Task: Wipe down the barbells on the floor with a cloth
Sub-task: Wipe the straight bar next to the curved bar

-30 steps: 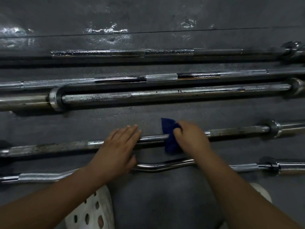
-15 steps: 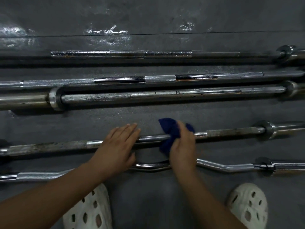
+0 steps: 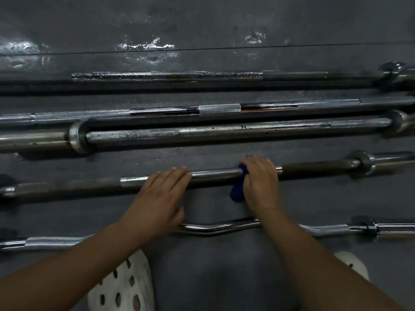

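Note:
Several steel barbells lie side by side on the dark rubber floor. My right hand (image 3: 260, 180) is wrapped over the fourth barbell (image 3: 215, 172) from the back, gripping a dark blue cloth (image 3: 238, 193) around its shaft; the cloth's tail hangs below the bar. My left hand (image 3: 161, 196) lies flat with straight fingers, fingertips resting on the same bar to the left of the cloth. A curved chrome curl bar (image 3: 213, 228) runs under both wrists, nearest to me.
Three longer barbells lie farther back: one with a collar at left (image 3: 224, 132), one with a knurled centre (image 3: 216, 109), and a dark one (image 3: 166, 76) at the rear. My white perforated clogs (image 3: 122, 286) stand at the bottom edge. The floor (image 3: 202, 28) shines wet behind.
My right hand slid the cloth along the bar, first left, then back right and up over the shaft, so the cloth is mostly hidden. My left hand stayed put.

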### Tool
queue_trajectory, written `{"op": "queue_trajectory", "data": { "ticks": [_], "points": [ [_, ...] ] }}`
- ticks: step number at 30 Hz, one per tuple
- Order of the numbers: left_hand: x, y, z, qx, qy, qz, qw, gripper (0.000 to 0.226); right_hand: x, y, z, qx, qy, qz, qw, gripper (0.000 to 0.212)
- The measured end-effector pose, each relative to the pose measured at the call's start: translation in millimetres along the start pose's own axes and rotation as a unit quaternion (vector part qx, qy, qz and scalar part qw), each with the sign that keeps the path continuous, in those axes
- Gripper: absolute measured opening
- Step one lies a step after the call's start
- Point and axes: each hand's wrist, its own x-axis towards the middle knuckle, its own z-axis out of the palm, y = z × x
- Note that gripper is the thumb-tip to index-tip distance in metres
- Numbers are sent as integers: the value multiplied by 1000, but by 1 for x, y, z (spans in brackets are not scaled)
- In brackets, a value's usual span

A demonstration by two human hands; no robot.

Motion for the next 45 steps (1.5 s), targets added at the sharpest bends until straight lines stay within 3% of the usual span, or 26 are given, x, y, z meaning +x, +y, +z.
{"op": "queue_trajectory", "data": {
  "ticks": [2, 5, 6, 8, 10, 14, 15, 18, 19, 22, 23, 26, 27, 28, 31, 32, 35, 37, 39, 42, 45],
  "points": [
    [2, -6, -1, 6, -6, -12, 1000, 75, 8, 2, 0, 44, 31, 31, 998, 38],
    [4, -11, -2, 13, -1, -23, 1000, 75, 5, -19, 17, 57, 73, 146, 985, 50],
    [5, -12, -3, 13, -3, -22, 1000, 75, 4, -32, 24, 56, 68, 120, 989, 49],
    [6, -13, -2, 12, -1, -16, 1000, 75, 2, -45, 30, 35, 20, -27, 999, 48],
    [4, -14, -1, 13, -3, -13, 1000, 76, 4, -19, 22, 12, 5, -105, 994, 50],
    [2, -11, 1, 18, 7, -14, 1000, 75, 1, 2, 19, 13, 81, 145, 986, 54],
    [3, -9, 1, 17, 4, -16, 1000, 75, 0, -13, 25, 12, 68, 114, 991, 54],
    [2, -8, -1, 12, -3, -20, 1000, 76, -6, -18, 29, -7, 4, -125, 992, 55],
    [2, -9, -1, 14, -4, -18, 1000, 76, -2, -5, 22, -16, 9, -135, 991, 54],
    [2, -12, -2, 17, 1, -15, 1000, 74, -2, 4, 13, 5, 68, 98, 993, 54],
    [2, -11, -2, 15, 1, -14, 1000, 74, -3, -11, 18, 5, 65, 104, 992, 55],
    [2, -7, -3, 7, -4, -19, 1000, 75, -12, -28, 28, -11, -11, -131, 991, 59],
    [0, -8, -3, 8, -2, -17, 1000, 75, -6, -15, 22, -18, -16, -164, 986, 58],
    [-1, -9, -3, 11, 2, -15, 1000, 75, 2, 2, 12, -18, 0, -147, 989, 54],
    [-3, -13, -4, 14, 10, -17, 1000, 75, 3, 21, -1, 13, 72, 51, 996, 46],
    [-2, -13, -5, 11, 10, -20, 1000, 74, 0, 10, 1, 22, 69, 73, 995, 44],
    [-2, -13, -5, 4, -9, -26, 1000, 76, -18, 5, -2, 21, 22, 0, 1000, 46],
    [-4, -15, -3, 6, -15, -28, 999, 78, -25, 35, -22, -37, -37, -50, 997, 50],
    [-6, -16, 0, 10, -17, -26, 999, 78, -29, 61, -29, -64, -31, 0, 997, 53],
    [-6, -14, 3, 8, -24, -26, 999, 78, -38, 22, -4, 14, 30, 170, 985, 53],
    [-5, -10, 4, 5, -22, -25, 999, 78, -55, -1, 10, 55, 38, 151, 986, 55]
  ]
}}
